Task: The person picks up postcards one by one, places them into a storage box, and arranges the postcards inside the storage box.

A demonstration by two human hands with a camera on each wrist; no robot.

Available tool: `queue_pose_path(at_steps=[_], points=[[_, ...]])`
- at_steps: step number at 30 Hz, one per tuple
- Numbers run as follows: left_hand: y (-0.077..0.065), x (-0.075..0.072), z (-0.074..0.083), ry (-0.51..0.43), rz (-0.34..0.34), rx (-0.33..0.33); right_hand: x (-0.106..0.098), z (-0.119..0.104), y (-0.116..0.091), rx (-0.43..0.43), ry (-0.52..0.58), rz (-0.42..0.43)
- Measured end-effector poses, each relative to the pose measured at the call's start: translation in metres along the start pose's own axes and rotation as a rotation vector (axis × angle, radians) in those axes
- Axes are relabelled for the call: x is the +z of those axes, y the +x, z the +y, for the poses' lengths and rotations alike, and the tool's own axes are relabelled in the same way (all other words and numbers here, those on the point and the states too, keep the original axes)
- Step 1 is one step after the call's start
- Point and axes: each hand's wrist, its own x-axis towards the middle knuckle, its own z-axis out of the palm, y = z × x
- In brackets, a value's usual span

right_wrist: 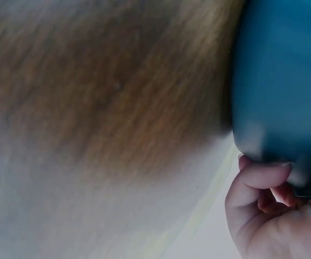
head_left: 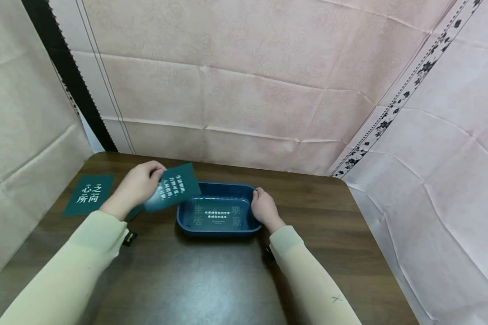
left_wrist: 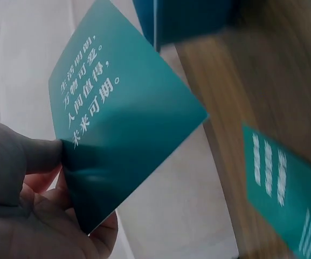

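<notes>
A green card printed with white Chinese characters is pinched at one edge by my left hand. It is tilted, and its right corner overlaps the left end of a blue tray in the head view. The left wrist view shows the thumb on the printed face of the card and fingers behind it. My right hand grips the tray's right rim, with thumb and fingers at the edge of the tray in the right wrist view. Another green card with white print lies flat inside the tray.
A green card with large white characters lies at the left of the brown wooden table. Part of a further green card shows under my left wrist. Pale cloth hangs behind the table and at both sides.
</notes>
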Motion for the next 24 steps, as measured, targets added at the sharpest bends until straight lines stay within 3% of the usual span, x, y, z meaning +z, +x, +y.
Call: queue_pose_path(at_steps=[13,18,24], points=[[0.022,0.059,0.042,-0.035,-0.062,0.077,0.001,0.0,-0.002,0.017,-0.005,-0.011],[0.025,0.067,0.051,0.003,-0.07,0.094,-0.001,0.0,-0.005,0.004,-0.011,0.006],[0.024,0.066,0.051,0.008,-0.08,0.085,-0.006,-0.005,-0.004,-0.007,-0.047,0.015]])
